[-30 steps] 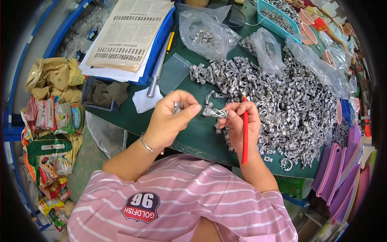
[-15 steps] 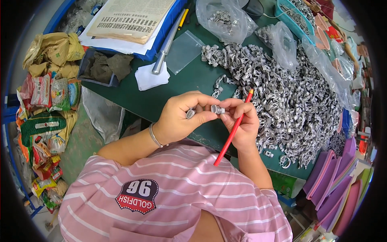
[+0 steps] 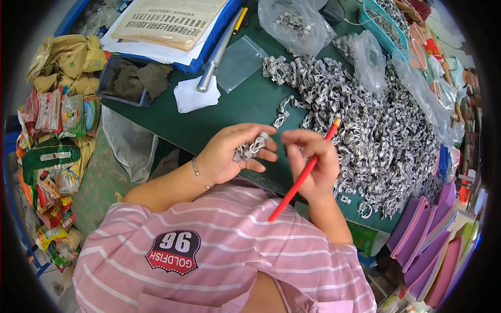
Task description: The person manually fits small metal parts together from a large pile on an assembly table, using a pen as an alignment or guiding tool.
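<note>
My left hand (image 3: 229,148) is turned palm up with curled fingers, cradling several grey metal ring pieces (image 3: 254,146). Across from it, my right hand (image 3: 314,161) has its thumb and forefinger slightly apart. A slim red pencil (image 3: 298,187) with a pale yellowish tip slants through the right hand's fingers, its tip pointing up toward the heap. To the right spreads a large heap of similar grey metal rings (image 3: 386,138) on the dark green table (image 3: 229,112). A short line of rings (image 3: 282,112) trails off the heap's left side, just beyond my hands.
A tapered metal rod (image 3: 214,61) lies across white paper slips (image 3: 190,96), beside a flat clear bag (image 3: 240,62). Further back are a printed booklet (image 3: 162,26) and a plastic bag of rings (image 3: 295,26). A bin with dark cloth (image 3: 138,81) sits at the table's left edge.
My hands have drawn apart. The ring both were pinching no longer shows between them, and my left hand has opened out, showing rings in its palm. The red pencil stays in my right hand.
</note>
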`<state>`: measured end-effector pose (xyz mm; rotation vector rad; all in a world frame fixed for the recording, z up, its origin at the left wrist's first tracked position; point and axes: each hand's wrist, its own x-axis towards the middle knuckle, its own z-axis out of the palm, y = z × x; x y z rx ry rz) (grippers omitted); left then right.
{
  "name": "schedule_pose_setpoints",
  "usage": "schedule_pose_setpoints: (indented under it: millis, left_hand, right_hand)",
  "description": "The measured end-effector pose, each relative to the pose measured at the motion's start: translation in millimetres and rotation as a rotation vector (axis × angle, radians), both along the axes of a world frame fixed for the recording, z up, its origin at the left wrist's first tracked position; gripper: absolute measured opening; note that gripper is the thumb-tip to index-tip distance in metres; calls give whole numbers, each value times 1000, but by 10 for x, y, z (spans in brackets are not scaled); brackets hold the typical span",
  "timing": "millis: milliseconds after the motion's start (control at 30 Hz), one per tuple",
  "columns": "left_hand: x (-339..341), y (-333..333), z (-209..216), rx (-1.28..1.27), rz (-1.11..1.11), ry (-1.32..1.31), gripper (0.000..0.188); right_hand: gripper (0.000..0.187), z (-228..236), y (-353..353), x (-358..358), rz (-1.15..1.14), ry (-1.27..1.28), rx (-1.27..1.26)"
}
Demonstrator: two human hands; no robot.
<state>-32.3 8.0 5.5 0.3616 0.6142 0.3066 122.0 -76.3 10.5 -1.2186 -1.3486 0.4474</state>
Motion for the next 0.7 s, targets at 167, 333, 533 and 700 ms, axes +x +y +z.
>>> schedule_pose_setpoints:
  millis: [167,333,533,700]
  left_hand:
    - [-67,63,-139,45,180,13,13]
    - [-69,38,-139,190,77,61,10]
    - [-48,-8,-167,367,102,147,15]
    - [18,-26,-59,521,-106,218,11]
  right_hand:
    - [25,-42,231,172,-176,-627,-274]
    - [22,-231,304,86,-152,-754,-329]
    - [20,-37,151,77,-69,378,-432]
    - [20,131,32,72,117,584,-512]
